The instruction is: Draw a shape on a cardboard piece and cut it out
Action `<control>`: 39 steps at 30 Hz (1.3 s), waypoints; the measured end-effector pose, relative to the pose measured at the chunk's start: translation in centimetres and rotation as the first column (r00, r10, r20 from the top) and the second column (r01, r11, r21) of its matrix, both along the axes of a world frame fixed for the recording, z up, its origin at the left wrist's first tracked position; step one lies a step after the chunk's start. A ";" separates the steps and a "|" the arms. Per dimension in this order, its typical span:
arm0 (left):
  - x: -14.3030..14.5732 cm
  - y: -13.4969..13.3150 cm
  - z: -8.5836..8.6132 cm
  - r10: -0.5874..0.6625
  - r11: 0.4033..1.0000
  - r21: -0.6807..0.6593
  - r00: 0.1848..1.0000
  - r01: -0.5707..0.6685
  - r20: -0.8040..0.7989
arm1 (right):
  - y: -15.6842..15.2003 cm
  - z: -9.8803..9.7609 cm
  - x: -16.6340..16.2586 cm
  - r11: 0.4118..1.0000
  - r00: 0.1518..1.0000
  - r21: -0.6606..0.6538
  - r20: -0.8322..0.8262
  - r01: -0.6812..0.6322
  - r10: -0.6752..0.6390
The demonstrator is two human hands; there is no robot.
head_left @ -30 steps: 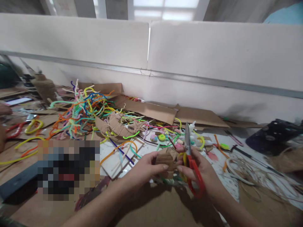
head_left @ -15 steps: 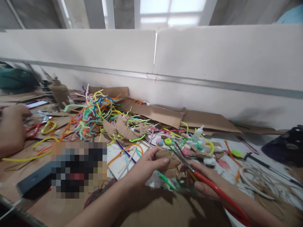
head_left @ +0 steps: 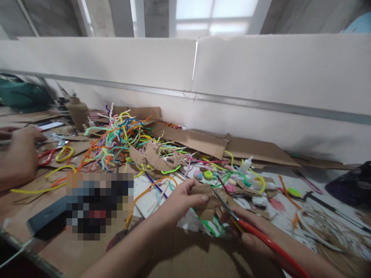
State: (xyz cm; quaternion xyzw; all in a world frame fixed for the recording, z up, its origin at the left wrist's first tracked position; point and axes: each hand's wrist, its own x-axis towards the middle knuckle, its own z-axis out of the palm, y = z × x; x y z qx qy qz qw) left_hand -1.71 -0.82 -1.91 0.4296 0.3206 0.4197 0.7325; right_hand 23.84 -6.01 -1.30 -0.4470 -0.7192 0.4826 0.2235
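My left hand [head_left: 185, 202] is closed round a small torn-edged piece of brown cardboard [head_left: 206, 199], the thumb lying on top. My right hand [head_left: 252, 227] grips a pair of scissors with red handles [head_left: 271, 241]. Their metal blades [head_left: 224, 202] point up and left and lie against the right side of the cardboard. I cannot tell how far apart the blades are. Below the cardboard are a bright green strip [head_left: 213, 227] and crumpled clear plastic. A larger sheet of cardboard [head_left: 185, 255] sits under my hands.
A tangled heap of coloured pipe cleaners [head_left: 118, 135] lies left of centre. Several pom-poms [head_left: 208, 175] and a white glue bottle [head_left: 246, 165] stand beyond my hands. Coiled cord [head_left: 321, 227] is at right. Another person's hand [head_left: 24, 139] rests at far left, near red-and-yellow tools [head_left: 64, 154].
The whole view has shifted slightly, so things appear a little farther right. The scissor blades sit a bit lower against the cardboard. Both hands keep their holds.
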 end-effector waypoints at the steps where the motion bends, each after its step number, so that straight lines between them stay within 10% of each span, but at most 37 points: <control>1: -0.1 0.2 -0.1 0.016 1.000 0.024 1.000 -0.016 -0.017 | 0.0 -0.2 0.0 0.999 0.999 0.012 -0.010 0.039 -0.039; 9: 1.2 -0.6 -1.6 0.266 0.883 0.429 0.956 -0.190 -0.124 | -0.4 -0.2 -2.4 0.892 0.845 -0.111 -0.288 0.438 -0.450; 17: 1.7 -2.5 -3.0 0.379 0.444 0.894 0.890 0.067 -0.254 | -0.9 -0.6 -5.4 0.853 0.651 -0.348 -0.552 0.389 -0.522; 20: 1.6 -2.6 -2.7 0.371 0.386 0.911 0.879 0.148 -0.300 | -0.8 -0.3 -5.4 0.830 0.644 -0.344 -0.523 0.440 -0.558; 23: 1.3 -2.7 -1.8 0.248 0.466 0.849 0.884 0.249 -0.395 | -0.5 -0.1 -4.7 0.816 0.672 -0.278 -0.465 0.507 -0.576; 29: 1.5 -1.6 -2.2 -0.092 0.953 0.276 0.987 0.126 -0.132 | -0.5 0.3 -3.2 0.861 0.808 -0.039 -0.326 0.507 -0.491; 35: 2.6 -1.7 -2.7 -0.211 0.975 -0.071 0.977 0.212 0.027 | -0.9 0.8 -3.9 0.923 0.901 0.031 -0.232 0.384 -0.368; 39: 2.3 -1.6 -2.1 -0.014 0.994 -0.107 0.999 0.018 0.041 | -0.6 0.4 -2.8 0.935 0.931 0.084 -0.154 0.345 -0.330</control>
